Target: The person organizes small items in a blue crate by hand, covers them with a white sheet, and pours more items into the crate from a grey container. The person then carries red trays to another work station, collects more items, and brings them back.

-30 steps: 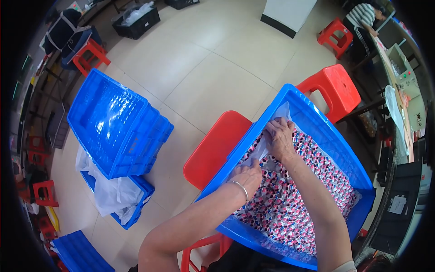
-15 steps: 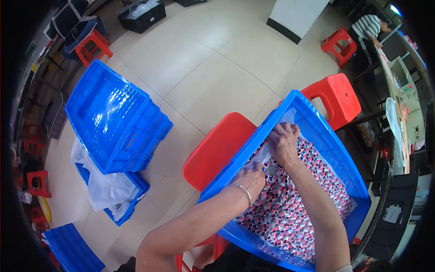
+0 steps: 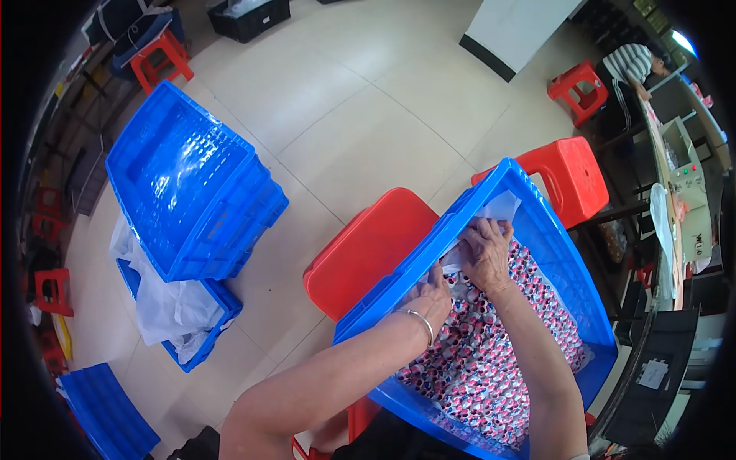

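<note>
A large blue crate (image 3: 602,307) in front of me holds a layer of small pink, white and dark pieces (image 3: 491,368). White sheeting (image 3: 502,207) lines its far corner and the side by my hands. My left hand (image 3: 431,297), with a bangle at the wrist, is closed on the sheeting along the crate's left side. Just right of it, my right hand (image 3: 487,253) has bent fingers pressed on the sheeting near the far corner. Its fingertips are partly hidden.
Stacked blue crates (image 3: 192,192) stand at left, above a crate with white sheeting (image 3: 172,307). Red stools (image 3: 376,249) (image 3: 575,180) flank my crate. A person in a striped top (image 3: 629,65) leans over a workbench (image 3: 667,253) at right.
The view has shifted, so the stacked crates sit higher and further left. My left hand has moved up along the crate's side, closer to my right hand, which stays near the far corner.
</note>
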Demonstrator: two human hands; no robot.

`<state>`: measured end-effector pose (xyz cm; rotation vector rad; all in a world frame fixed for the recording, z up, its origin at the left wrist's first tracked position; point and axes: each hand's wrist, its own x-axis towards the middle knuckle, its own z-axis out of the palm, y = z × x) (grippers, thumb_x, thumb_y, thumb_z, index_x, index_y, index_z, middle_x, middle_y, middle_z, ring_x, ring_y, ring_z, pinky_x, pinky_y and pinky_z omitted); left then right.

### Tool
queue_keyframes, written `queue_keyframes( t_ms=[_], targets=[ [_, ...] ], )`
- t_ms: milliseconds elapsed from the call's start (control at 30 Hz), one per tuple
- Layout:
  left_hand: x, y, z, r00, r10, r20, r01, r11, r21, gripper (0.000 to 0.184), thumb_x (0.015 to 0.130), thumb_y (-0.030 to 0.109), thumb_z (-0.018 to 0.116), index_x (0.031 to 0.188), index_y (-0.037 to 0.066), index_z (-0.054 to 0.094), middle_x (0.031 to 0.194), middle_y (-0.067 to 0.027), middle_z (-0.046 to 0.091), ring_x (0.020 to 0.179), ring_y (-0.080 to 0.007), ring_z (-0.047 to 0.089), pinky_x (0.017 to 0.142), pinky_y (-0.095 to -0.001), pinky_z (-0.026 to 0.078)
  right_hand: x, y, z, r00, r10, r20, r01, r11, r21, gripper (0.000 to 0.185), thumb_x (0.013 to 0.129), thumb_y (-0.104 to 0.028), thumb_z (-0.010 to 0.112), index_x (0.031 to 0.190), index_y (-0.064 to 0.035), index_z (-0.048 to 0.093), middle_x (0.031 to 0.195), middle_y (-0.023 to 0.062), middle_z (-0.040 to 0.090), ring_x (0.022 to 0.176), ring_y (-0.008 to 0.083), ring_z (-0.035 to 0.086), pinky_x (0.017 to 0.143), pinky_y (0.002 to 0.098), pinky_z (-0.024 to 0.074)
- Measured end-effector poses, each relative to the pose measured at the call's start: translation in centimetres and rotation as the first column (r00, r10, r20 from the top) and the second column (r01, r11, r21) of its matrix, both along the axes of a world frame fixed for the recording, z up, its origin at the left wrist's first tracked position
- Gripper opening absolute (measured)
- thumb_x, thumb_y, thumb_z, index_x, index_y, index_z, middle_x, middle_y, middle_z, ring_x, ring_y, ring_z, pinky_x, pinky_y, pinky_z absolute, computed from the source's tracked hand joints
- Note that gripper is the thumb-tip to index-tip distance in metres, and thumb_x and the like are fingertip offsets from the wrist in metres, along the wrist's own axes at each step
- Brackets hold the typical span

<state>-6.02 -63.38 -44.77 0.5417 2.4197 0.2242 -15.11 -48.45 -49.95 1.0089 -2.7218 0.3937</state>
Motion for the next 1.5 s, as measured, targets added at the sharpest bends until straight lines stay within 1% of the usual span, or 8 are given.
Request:
queue_keyframes(
  t_ms=[200, 400, 500, 600, 700, 800, 900, 1500],
  targets=[
    [0.3, 0.0, -0.9, 0.999, -0.045, 0.012, 0.045, 0.999, -0.017, 0.08, 0.069, 0.004, 0.07, 0.134, -0.016, 0.029, 0.138, -0.0414, 0.022, 0.091, -0.0337, 0.065, 0.078, -0.0427, 0.053, 0.2, -0.1, -0.4, 1.0, -0.003, -0.001, 0.003, 0.999, -0.042, 0.018, 0.062, -0.006, 0.069, 0.079, -0.0096, 0.063, 0.099, 0.0031, 0.057, 0.096, 0.0233, 0.052, 0.091, 0.0465, 0.0295],
    [0.9, 0.9, -2.4, 0.993, 0.116, -0.025, -0.114, 0.991, 0.066, 0.069, 0.064, 0.004, 0.074, 0.124, -0.013, 0.045, 0.133, -0.0322, 0.032, 0.097, -0.0326, 0.062, 0.075, -0.04, 0.052, 0.4, 0.2, -0.4, 1.0, -0.014, 0.0, 0.014, 0.999, -0.047, 0.018, 0.063, -0.006, 0.069, 0.08, -0.0098, 0.064, 0.093, 0.0041, 0.056, 0.093, 0.0242, 0.052, 0.09, 0.0466, 0.0297],
    [0.9, 0.3, -1.5, 0.994, -0.021, -0.108, 0.022, 1.0, 0.005, 0.054, 0.079, 0.008, 0.06, 0.127, -0.011, 0.044, 0.121, -0.026, 0.05, 0.1, -0.0307, 0.061, 0.09, -0.045, 0.044, 0.6, 0.3, -0.5, 1.0, -0.026, 0.009, 0.026, 0.999, -0.037, 0.018, 0.064, -0.006, 0.069, 0.08, -0.0101, 0.064, 0.088, 0.004, 0.055, 0.09, 0.0245, 0.052, 0.09, 0.0465, 0.0299],
    [0.8, 0.7, -2.1, 0.994, -0.034, -0.1, 0.033, 0.999, -0.007, 0.063, 0.065, 0.007, 0.073, 0.122, -0.004, 0.049, 0.134, -0.0326, 0.031, 0.09, -0.0365, 0.064, 0.075, -0.041, 0.052, 0.3, 0.5, -0.8, 1.0, -0.01, -0.013, 0.01, 0.999, -0.036, 0.017, 0.065, -0.005, 0.069, 0.08, -0.0107, 0.062, 0.084, 0.0037, 0.054, 0.087, 0.0247, 0.051, 0.088, 0.0461, 0.0305],
    [1.2, 0.6, -2.0, 0.984, 0.138, -0.117, -0.124, 0.985, 0.121, 0.069, 0.068, 0.007, 0.071, 0.13, -0.001, 0.04, 0.134, -0.0337, 0.032, 0.09, -0.0367, 0.065, 0.078, -0.0414, 0.051, 0.0, 0.7, -0.8, 1.0, 0.0, -0.005, 0.0, 1.0, -0.01, 0.018, 0.066, -0.006, 0.068, 0.082, -0.0109, 0.061, 0.083, 0.004, 0.054, 0.087, 0.0254, 0.05, 0.087, 0.0462, 0.0311],
    [1.4, 1.3, -2.9, 0.97, 0.204, -0.128, -0.197, 0.978, 0.07, 0.074, 0.069, 0.005, 0.07, 0.133, 0.001, 0.033, 0.136, -0.0338, 0.032, 0.093, -0.0352, 0.065, 0.081, -0.0412, 0.051, 0.1, 0.7, -0.1, 1.0, -0.011, 0.024, 0.009, 0.999, 0.045, 0.022, 0.066, -0.007, 0.068, 0.087, -0.0109, 0.062, 0.086, 0.0045, 0.054, 0.09, 0.0254, 0.05, 0.087, 0.046, 0.0312],
    [0.4, 1.1, -1.0, 0.985, 0.173, 0.021, -0.174, 0.983, 0.064, 0.068, 0.07, 0.004, 0.068, 0.129, 0.001, 0.035, 0.138, -0.0323, 0.033, 0.094, -0.0335, 0.065, 0.082, -0.0407, 0.051, 0.0, 1.2, 0.0, 0.999, 0.014, 0.048, -0.019, 0.994, 0.112, 0.03, 0.066, -0.008, 0.068, 0.096, -0.0111, 0.063, 0.091, 0.0044, 0.054, 0.095, 0.0251, 0.05, 0.089, 0.0463, 0.031],
    [0.1, 0.7, -0.7, 0.992, 0.128, 0.003, -0.127, 0.982, 0.137, 0.047, 0.076, 0.002, 0.061, 0.121, 0.0, 0.048, 0.14, -0.0251, 0.034, 0.1, -0.0321, 0.062, 0.083, -0.0432, 0.049, -0.1, 1.6, -0.9, 0.997, 0.028, 0.068, -0.049, 0.948, 0.316, 0.031, 0.067, -0.008, 0.063, 0.094, -0.0188, 0.072, 0.117, 0.005, 0.047, 0.113, 0.0256, 0.041, 0.1, 0.05, 0.0267]
  ],
)
